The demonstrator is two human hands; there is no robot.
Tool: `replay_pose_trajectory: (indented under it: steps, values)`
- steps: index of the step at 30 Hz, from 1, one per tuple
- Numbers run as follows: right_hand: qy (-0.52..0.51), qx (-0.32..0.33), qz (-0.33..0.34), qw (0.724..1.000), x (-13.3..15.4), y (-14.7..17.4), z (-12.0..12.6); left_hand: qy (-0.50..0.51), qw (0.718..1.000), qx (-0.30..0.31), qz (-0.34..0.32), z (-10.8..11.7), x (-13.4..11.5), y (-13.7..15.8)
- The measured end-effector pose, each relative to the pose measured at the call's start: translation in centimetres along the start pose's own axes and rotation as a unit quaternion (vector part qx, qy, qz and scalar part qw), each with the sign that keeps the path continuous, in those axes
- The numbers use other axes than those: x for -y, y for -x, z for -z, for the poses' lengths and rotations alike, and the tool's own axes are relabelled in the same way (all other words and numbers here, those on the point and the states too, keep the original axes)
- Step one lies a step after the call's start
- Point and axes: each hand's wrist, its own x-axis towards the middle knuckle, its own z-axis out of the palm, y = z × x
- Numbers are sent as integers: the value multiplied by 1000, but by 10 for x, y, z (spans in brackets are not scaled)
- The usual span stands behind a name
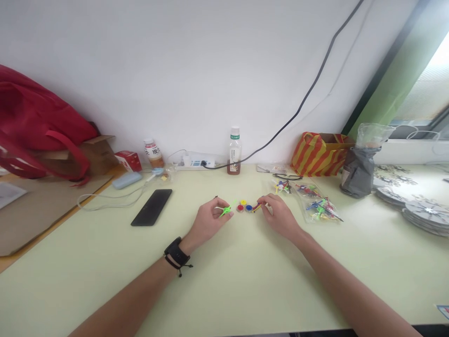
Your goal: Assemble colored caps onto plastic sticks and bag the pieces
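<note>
Pinched in the fingers of my left hand (207,220) is a small bright green plastic piece (226,211) with thin arms. My right hand (278,216) is closed at the fingertips on a small multicoloured piece (257,207), partly hidden, showing red, yellow and dark blue. Between the hands, three small round pieces lie close together on the table: a red disc (240,208), a yellow disc (243,202) and a blue disc (249,208). The blue one is nearest to what my right hand holds.
Bags of coloured plastic parts (321,208) lie right of my right hand. Behind stand a drink bottle (234,154), a power strip (196,161) and a striped bag (317,154). A black phone (152,207) lies left; stacked grey discs (428,215) sit far right.
</note>
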Motion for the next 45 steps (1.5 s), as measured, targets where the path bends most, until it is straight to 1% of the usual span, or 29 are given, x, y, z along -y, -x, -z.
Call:
replay_pose_trajectory:
  steps: [2, 4, 6, 9, 13, 15, 17, 20, 22, 25, 27, 29, 34, 38, 41, 45]
  values:
    - [40, 13, -6, 999, -6, 0, 1, -87, 994, 17, -62, 0, 0, 3]
    - [69, 26, -7, 997, -9, 0, 2, -177, 976, 27, -127, 1, 1, 4]
    - [91, 35, -4, 995, -11, 1, 2, -246, 954, 19, -170, 4, 2, 3]
    - [120, 46, -4, 992, -12, 2, 3, -305, 934, 1, -186, 11, 5, -2]
    - [145, 54, -9, 988, -13, 1, 4, -343, 921, -10, -184, 18, 6, -7]
    - [147, 51, -9, 988, -15, 1, 4, -343, 922, -8, -181, 16, 7, -6]
    - [149, 47, -6, 988, -16, 0, 3, -323, 931, 13, -173, 11, 7, -2]
    - [156, 51, -1, 986, -18, -1, 1, -266, 949, 78, -150, -1, 5, 8]
    - [154, 51, -2, 987, -19, -1, 0, -236, 954, 116, -143, -9, 2, 15]
    - [140, 46, -4, 989, -19, -3, 0, -248, 942, 158, -161, -15, -2, 20]
    - [129, 46, 0, 991, -20, -3, -1, -255, 935, 175, -173, -16, -3, 20]
    - [119, 47, 4, 992, -20, -3, -1, -250, 934, 178, -183, -16, -3, 19]
    - [111, 46, 4, 993, -20, -3, -1, -232, 938, 156, -203, -17, -3, 17]
    - [114, 54, 9, 992, -18, -3, -1, -233, 944, 135, -191, -16, -3, 16]
    - [115, 59, 2, 992, -18, -3, 0, -215, 950, 131, -186, -15, -4, 16]
    - [108, 54, 0, 993, -18, -2, 0, -167, 967, 128, -143, -15, -4, 17]
